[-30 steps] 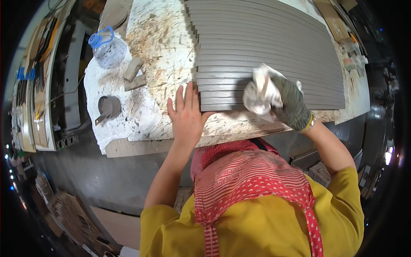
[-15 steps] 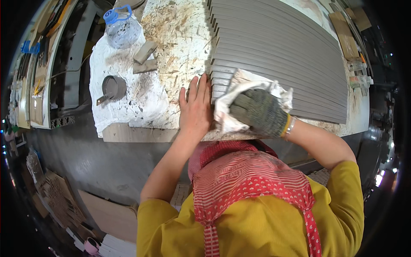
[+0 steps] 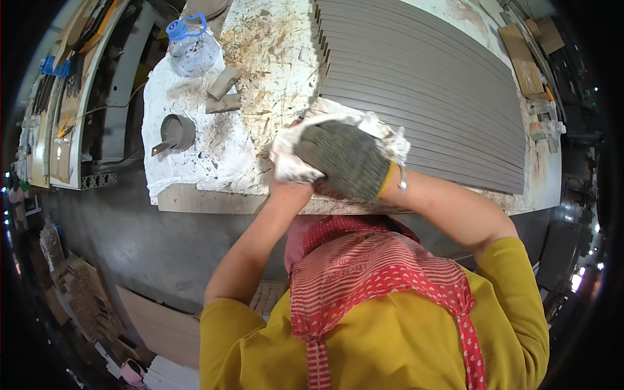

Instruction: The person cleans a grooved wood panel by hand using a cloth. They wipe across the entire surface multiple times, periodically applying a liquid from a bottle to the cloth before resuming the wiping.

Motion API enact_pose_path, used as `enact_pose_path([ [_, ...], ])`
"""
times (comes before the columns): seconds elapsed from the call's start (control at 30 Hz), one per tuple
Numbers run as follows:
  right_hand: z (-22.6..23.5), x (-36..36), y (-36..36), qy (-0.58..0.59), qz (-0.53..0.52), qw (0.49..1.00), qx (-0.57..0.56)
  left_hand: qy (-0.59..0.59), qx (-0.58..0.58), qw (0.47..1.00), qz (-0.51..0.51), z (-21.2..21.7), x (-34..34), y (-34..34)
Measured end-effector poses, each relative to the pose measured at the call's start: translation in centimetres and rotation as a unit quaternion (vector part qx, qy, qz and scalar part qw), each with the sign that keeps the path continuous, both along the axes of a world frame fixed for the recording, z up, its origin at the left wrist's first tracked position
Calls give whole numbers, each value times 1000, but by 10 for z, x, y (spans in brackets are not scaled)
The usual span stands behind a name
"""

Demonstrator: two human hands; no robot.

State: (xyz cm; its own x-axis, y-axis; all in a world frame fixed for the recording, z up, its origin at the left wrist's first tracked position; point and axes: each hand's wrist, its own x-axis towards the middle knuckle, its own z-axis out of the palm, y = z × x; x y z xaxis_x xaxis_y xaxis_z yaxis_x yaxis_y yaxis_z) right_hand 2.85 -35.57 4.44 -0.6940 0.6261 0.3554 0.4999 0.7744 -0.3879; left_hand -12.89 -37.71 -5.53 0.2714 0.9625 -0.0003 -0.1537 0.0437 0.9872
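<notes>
A row of long grey-brown strips (image 3: 429,91) lies side by side on the worktable, their left ends stepped. My right hand (image 3: 344,159), in a dark grey-green knit glove, presses a crumpled white rag (image 3: 285,159) at the near left end of the strips. Bare and ungloved, my left hand (image 3: 290,194) lies beneath the rag and the glove. Only its wrist and lower part show, so its fingers are hidden.
Left on the worktable (image 3: 273,58), a stained white cloth (image 3: 214,166) bears a grey pot (image 3: 178,132) with a flat tool, a blue-capped clear jug (image 3: 193,53) and small blocks (image 3: 223,103). Cardboard (image 3: 522,62) lies along the right edge. A shelf rack (image 3: 71,117) stands left.
My gloved right hand has slid left with the rag, off the strips' near face and over my left hand. My left hand's fingers, visible before, are now covered.
</notes>
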Motion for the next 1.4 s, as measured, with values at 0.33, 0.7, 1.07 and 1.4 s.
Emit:
enact_pose_path([
  [0.33,29,153,25,231,-250,829,-444,543,208,813,28,56,-4,-17],
  [0.7,13,175,5,449,-262,635,-571,379,57,918,107,61,28,-16],
  [1.07,9,202,6,514,-228,501,-657,219,-68,968,105,62,20,-24],
  [1.4,85,224,49,234,-207,858,-408,475,135,835,242,42,47,-48],
])
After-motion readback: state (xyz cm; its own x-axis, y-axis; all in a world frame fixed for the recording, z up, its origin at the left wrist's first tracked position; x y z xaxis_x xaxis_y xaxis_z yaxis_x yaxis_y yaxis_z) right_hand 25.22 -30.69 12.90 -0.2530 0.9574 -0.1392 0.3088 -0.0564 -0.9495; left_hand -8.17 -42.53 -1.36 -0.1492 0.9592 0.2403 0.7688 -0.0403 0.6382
